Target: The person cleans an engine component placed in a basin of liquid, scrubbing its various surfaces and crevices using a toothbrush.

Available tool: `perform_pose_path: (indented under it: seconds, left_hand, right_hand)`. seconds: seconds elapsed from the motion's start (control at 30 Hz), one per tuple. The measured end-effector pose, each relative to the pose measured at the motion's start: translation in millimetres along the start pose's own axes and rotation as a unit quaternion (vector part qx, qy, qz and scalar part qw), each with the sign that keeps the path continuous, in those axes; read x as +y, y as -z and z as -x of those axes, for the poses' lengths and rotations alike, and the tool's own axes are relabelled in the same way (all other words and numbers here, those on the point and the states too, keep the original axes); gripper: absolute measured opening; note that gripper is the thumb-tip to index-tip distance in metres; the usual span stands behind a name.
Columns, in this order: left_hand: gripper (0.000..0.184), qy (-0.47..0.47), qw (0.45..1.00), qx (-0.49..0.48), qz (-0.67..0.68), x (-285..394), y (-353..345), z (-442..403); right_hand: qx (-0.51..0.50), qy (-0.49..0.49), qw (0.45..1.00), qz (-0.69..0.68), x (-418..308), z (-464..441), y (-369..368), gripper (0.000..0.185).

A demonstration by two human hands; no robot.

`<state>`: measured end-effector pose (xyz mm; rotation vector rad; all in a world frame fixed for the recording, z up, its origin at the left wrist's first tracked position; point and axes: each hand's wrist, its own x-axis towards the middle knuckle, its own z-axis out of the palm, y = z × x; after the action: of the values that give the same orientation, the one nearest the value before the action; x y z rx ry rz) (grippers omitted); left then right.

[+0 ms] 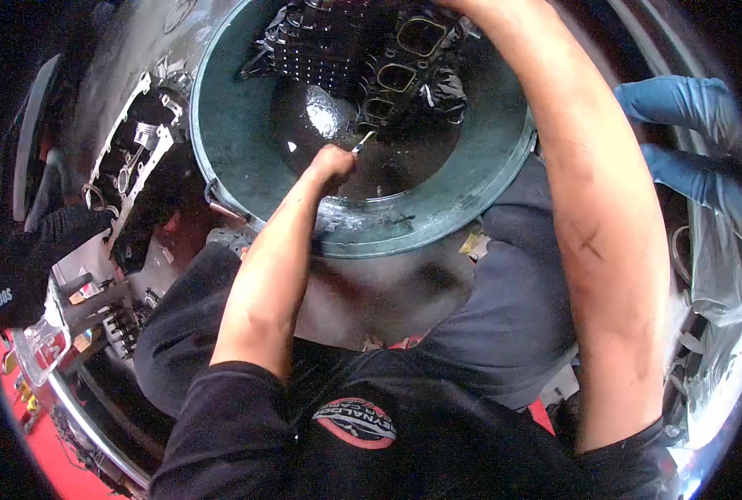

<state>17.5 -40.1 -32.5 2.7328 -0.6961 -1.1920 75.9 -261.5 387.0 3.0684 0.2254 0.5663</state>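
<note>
My left hand (335, 163) is closed around a slim tool (361, 144) with a shiny band and a pale tip, perhaps a small brush. Its tip points toward a dark, wet engine part (396, 78) with several rimmed port openings; whether they touch I cannot tell. That part lies in a large green tub (221, 125) with dark liquid (387, 171) at the bottom. My right arm reaches over the tub's right side. Only the wrist end of my right hand (456, 3) shows at the top edge, so its fingers are hidden.
Left of the tub stands an opened engine block (142, 158) with a piston showing. Another person's dark sleeve (67, 233) reaches toward it. At the right are a person's jeans-clad legs (679, 104) and clear plastic sheeting (717, 275). My knees flank the tub.
</note>
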Motion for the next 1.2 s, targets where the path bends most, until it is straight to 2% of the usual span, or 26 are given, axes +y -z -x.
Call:
perform_pose_path:
  seconds: [0.07, 0.1, 0.13, 0.2, 0.23, 0.27, 0.33, 0.37, 0.4, 0.47, 0.53, 0.57, 0.6, 0.67, 0.73, 0.8, 0.9, 0.93, 1.0, 1.13, 1.2]
  left_hand:
    - [0.039, 0.176, 0.974, 0.032, 0.141, 51, 71, 78]
    - [0.038, 0.209, 0.966, 0.058, 0.142, 40, 46, 41]
    - [0.038, 0.202, 0.961, 0.037, 0.187, 68, 82, 72]
    - [0.037, 0.238, 0.935, 0.095, 0.244, 82, 72, 54]
    - [0.036, 0.235, 0.939, 0.102, 0.231, 79, 59, 38]
    - [0.035, 0.237, 0.945, 0.08, 0.209, 87, 67, 54]
    - [0.036, 0.194, 0.963, 0.048, 0.179, 83, 80, 90]
    - [0.037, 0.186, 0.971, 0.034, 0.149, 82, 93, 115]
    - [0.037, 0.181, 0.976, 0.017, 0.121, 74, 101, 134]
    - [0.035, 0.173, 0.983, 0.042, 0.043, 24, 78, 137]
    - [0.032, 0.22, 0.974, 0.008, 0.044, -6, 79, 135]
    - [0.03, 0.291, 0.95, 0.077, 0.087, -1, 92, 144]
    - [0.033, 0.298, 0.949, 0.064, 0.077, 2, 102, 148]
    - [0.036, 0.272, 0.961, 0.013, 0.051, -25, 66, 115]
    - [0.037, 0.285, 0.953, 0.015, 0.098, -4, 61, 114]
    - [0.036, 0.199, 0.975, 0.039, 0.09, 21, 84, 139]
    - [0.035, 0.189, 0.964, 0.148, 0.118, 51, 92, 164]
    - [0.036, 0.158, 0.962, 0.177, 0.136, 59, 95, 171]
    - [0.037, 0.175, 0.947, 0.215, 0.165, 80, 95, 173]
    - [0.035, 0.205, 0.935, 0.231, 0.175, 111, 107, 192]
    - [0.033, 0.193, 0.935, 0.245, 0.168, 124, 113, 202]
  right_hand:
    - [0.021, 0.012, 1.0, -0.016, -12, 13, 15, 0.042]
    - [0.021, 0.015, 1.0, -0.015, -15, 14, 17, 0.042]
    - [0.021, 0.018, 0.999, -0.015, -17, 15, 19, 0.042]
    - [0.005, 0.008, 1.0, -0.007, -19, 6, 15, 0.043]
    - [-0.003, -0.008, 1.0, -0.005, -20, 10, 17, 0.043]
    - [-0.053, -0.022, 0.998, -0.009, -18, 5, 18, 0.043]
    - [-0.003, 0.002, 1.0, -0.015, -15, 9, 11, 0.042]
    - [-0.086, -0.012, 0.996, -0.033, -17, 4, 23, 0.041]
    - [-0.009, -0.002, 0.999, -0.035, -15, 6, 10, 0.04]
    - [0.034, 0.008, 0.997, -0.065, -14, 4, 2, 0.038]
    - [0.023, 0.02, 0.998, -0.063, -18, 13, 18, 0.036]
    - [-0.003, 0.004, 0.999, -0.048, -18, 3, 14, 0.035]
    - [0.001, -0.001, 0.999, -0.051, -16, 0, 11, 0.034]
    - [0.005, -0.012, 0.998, -0.055, -12, 1, 8, 0.034]
    - [0.033, -0.012, 0.997, -0.068, -8, 2, 3, 0.035]
    - [0.031, -0.021, 0.997, -0.073, -7, 2, 0, 0.035]
    - [0.014, -0.025, 0.997, -0.068, -7, 0, 4, 0.035]
    - [0.007, -0.025, 0.997, -0.071, -8, 1, 5, 0.034]
    - [-0.001, -0.026, 0.997, -0.075, -6, -1, 9, 0.033]
    - [0.025, -0.018, 0.994, -0.101, 0, 2, 4, 0.032]
    - [0.019, -0.004, 0.991, -0.134, -3, 10, 18, 0.032]
